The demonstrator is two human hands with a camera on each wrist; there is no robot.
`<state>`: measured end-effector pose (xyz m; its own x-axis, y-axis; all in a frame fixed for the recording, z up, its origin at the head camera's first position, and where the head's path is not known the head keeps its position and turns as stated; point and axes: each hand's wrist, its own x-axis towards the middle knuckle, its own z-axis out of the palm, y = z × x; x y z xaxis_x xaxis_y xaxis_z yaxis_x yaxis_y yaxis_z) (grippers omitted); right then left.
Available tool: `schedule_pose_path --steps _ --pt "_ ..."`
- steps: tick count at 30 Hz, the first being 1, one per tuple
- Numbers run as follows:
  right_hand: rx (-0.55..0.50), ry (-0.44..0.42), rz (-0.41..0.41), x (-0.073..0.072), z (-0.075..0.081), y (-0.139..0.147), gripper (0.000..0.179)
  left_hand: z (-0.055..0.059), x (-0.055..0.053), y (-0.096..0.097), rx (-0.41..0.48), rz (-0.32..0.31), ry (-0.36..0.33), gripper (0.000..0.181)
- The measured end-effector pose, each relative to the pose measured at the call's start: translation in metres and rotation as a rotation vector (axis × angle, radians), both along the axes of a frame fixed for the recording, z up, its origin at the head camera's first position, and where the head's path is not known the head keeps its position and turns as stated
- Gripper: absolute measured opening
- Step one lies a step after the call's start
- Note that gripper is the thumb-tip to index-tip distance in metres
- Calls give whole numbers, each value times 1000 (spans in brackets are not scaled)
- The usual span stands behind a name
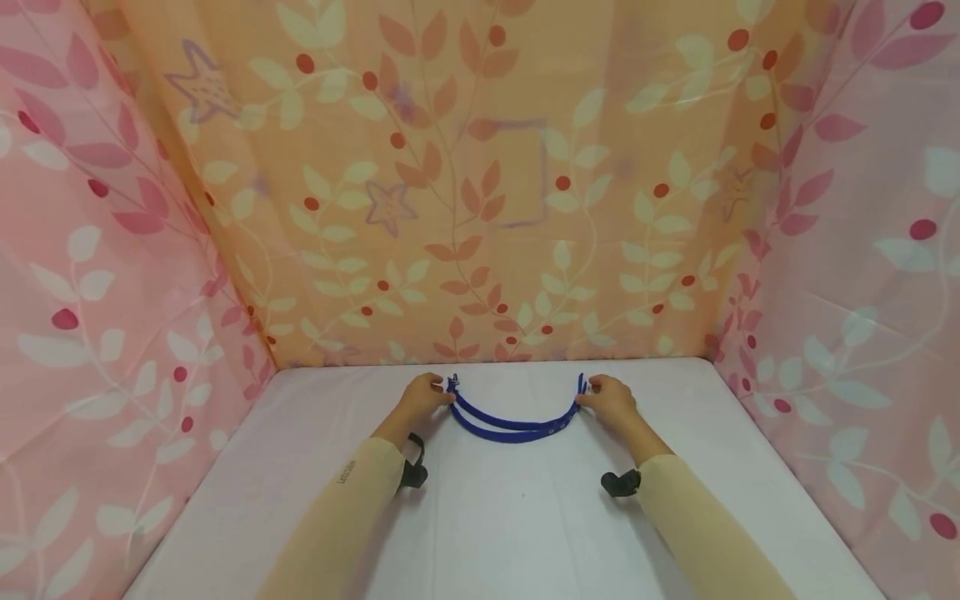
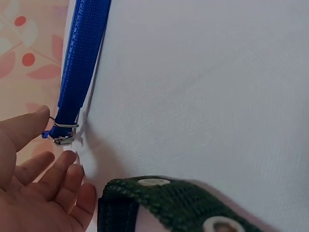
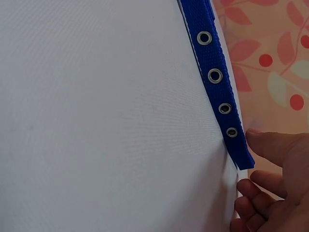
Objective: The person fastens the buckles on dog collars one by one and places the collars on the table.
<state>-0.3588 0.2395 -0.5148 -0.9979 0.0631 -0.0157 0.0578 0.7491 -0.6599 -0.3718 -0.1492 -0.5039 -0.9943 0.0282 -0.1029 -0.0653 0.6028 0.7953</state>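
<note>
Where blue strap (image 1: 502, 437) curves — white table (image 1: 510, 533) beneath, floral cloth (image 1: 480, 183) behind.

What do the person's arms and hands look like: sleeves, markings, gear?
Left hand and right hand: no gloves. Long beige sleeves; left sleeve carries small dark lettering, right sleeve none visible. Black wrist devices, left and right. Left wrist view shows a dark woven strap with metal eyelets.

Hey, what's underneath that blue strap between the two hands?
A white surface shows around the blue strap and through the gap between its two curved lengths. Whatever lies directly beneath the strap is covered and can't be seen.
</note>
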Motion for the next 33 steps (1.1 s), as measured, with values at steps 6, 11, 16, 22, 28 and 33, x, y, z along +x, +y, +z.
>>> schedule_pose_path --steps 6,11,16,22,28,33 --pt "70 6 -1 -3 -4 -1 62 -1 4 3 11 -6 25 49" --pt "103 12 6 -3 -2 -3 61 -1 3 7 23 4 21 45" --pt "106 -6 22 -4 0 -1 60 -1 0 10 12 26 8 44" --pt "77 2 29 -2 1 1 59 0 1 10 6 46 11 42" --pt "21 50 10 2 0 0 56 2 6 10 10 61 18 38" --pt "-56 101 -10 4 -6 -1 51 1 6 10 24 71 44 36"
